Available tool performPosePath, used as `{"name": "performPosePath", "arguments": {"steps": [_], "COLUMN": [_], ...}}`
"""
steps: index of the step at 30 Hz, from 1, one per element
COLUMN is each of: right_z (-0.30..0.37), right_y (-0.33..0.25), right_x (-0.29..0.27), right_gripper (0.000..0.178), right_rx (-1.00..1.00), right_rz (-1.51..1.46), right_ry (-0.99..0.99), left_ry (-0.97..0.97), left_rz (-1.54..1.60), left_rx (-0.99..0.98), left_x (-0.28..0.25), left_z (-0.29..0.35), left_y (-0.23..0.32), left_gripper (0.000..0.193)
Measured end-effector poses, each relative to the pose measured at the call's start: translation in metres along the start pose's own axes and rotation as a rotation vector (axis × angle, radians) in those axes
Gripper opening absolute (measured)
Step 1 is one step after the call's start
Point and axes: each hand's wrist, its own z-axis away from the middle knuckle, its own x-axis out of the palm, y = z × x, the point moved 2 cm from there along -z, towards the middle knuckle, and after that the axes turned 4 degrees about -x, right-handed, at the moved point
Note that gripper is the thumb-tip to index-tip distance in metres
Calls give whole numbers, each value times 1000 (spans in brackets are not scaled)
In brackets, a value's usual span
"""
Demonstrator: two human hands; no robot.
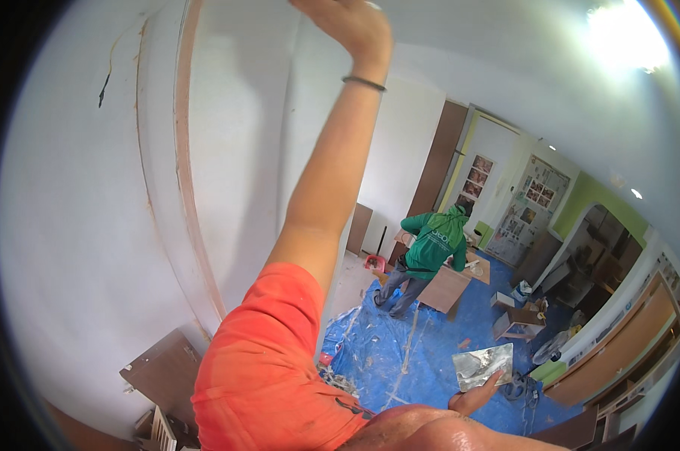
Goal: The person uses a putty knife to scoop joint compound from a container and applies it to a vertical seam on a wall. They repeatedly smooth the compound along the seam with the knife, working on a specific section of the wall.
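Observation:
My left arm, in an orange short sleeve, reaches up past the white wall panel. At the upper edge, my left hand [355, 28] bends toward the left; its fingers are cut off by the frame, so what they hold or touch is hidden. A dark band [364, 83] circles that wrist. Low on the right, my right hand [471, 400] grips a flat, silvery rectangular plate [477, 365] with whitish smears, one digit lying over its face.
A person in a green top [434, 244] bends over a brown worktable [443, 289]. Blue sheeting [385, 361] covers the floor. Brown boards [163, 368] lean at lower left. A fan [552, 347] and a small cabinet [520, 323] stand at right. A wire [105, 86] hangs from the wall.

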Motion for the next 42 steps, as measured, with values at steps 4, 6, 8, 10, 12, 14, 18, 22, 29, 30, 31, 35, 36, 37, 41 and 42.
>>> {"name": "performPosePath", "arguments": {"steps": [4,6,8,10,12,14,18,22,29,30,31,35,36,37,41,42], "right_z": [0,3,4,4,3,1,2,3,15,18,22,25,26,30,26,22], "right_y": [-4,-3,-4,-3,-3,0,-3,-7,18,21,27,68,70,62,71,70], "right_x": [-4,1,1,-1,-7,-6,-4,-1,9,12,14,6,8,16,13,12], "right_gripper": [66,67,67,68,68,69,70,69,42,41,41,40,40,38,37,38], "right_rx": [-21,-16,-28,-24,-12,-20,-55,36,596,651,709,982,1036,1030,961,923], "right_rz": [9,7,22,28,30,28,77,-15,-356,-387,-419,-626,-662,-570,-516,-494], "right_ry": [39,32,48,68,94,85,86,61,-95,-108,-122,-340,-415,-403,-277,-286], "left_ry": [98,110,127,152,140,97,-43,-517,-1370,-1478,-1547,-1733,-1766,-1810,-2010,-2070], "left_rz": [-146,-186,-206,-208,-337,-322,-30,194,294,347,409,408,364,351,-8,-171], "left_rx": [175,173,162,168,213,251,311,-89,-593,-690,-778,-646,-565,-644,-602,-504], "left_x": [13,18,23,36,49,61,69,-5,-215,-242,-261,-316,-322,-328,-383,-402], "left_z": [-15,-39,-37,-29,-7,21,85,158,322,342,360,384,381,375,356,346], "left_y": [-33,-39,-39,-34,-19,4,34,76,129,145,157,190,192,190,156,147], "left_gripper": [49,53,55,56,56,57,54,46,66,75,75,73,66,65,74,70]}}
